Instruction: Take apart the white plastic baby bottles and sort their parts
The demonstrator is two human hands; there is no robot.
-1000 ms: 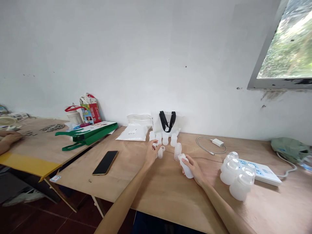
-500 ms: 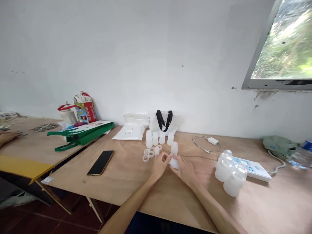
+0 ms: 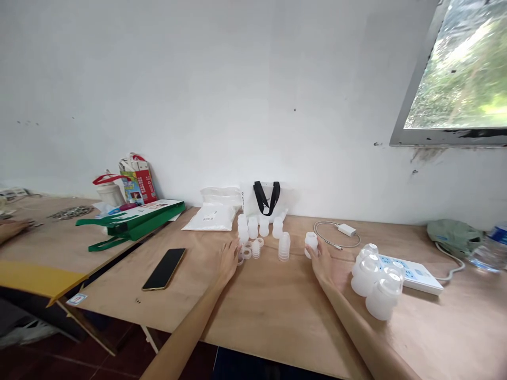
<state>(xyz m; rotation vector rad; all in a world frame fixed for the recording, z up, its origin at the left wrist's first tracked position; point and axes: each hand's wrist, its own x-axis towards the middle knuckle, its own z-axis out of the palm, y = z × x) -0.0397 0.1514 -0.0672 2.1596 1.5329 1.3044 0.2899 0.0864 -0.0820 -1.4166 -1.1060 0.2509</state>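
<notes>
My right hand is closed round a small frosted white bottle, which stands upright with its open neck facing up. My left hand lies at the left edge of a group of translucent plastic rings, fingers stretched out and partly covering some of them. I cannot make out a ring gripped in it. Between the hands are a taller stack of clear domed caps and a shorter ribbed stack. Behind these, several frosted bottles form a row.
Capped bottles stand at right by a white power strip. A charger with cable lies at the back. To the left are a phone, white plastic packets and a green bag. Another person's hand shows far left.
Both hands were together on the bottle in the middle. They have parted: my right hand has carried the bottle to the right, and my left hand has moved left to the rings.
</notes>
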